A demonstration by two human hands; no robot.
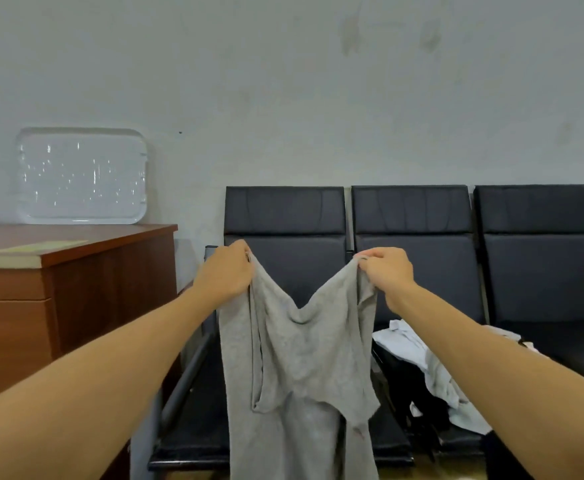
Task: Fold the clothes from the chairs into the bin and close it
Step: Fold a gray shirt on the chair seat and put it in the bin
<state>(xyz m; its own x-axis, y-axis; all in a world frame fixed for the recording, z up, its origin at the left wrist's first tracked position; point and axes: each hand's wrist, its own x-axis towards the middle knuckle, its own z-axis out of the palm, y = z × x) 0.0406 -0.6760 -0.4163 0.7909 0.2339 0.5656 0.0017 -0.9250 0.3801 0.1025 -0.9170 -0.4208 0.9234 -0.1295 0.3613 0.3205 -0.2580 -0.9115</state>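
A grey garment hangs in the air in front of the left black chair. My left hand grips its upper left corner and my right hand pinches its upper right corner, both arms stretched forward. The cloth sags in a V between the hands and drops past the bottom of the view. More clothes lie on the middle chair seat: a white piece over something black. A clear plastic lid leans against the wall on the wooden cabinet. The bin itself is out of sight.
A row of three black chairs stands against the pale wall; the right chair has a bare backrest. A brown wooden cabinet with drawers stands at the left, a yellowish sheet lying on its top.
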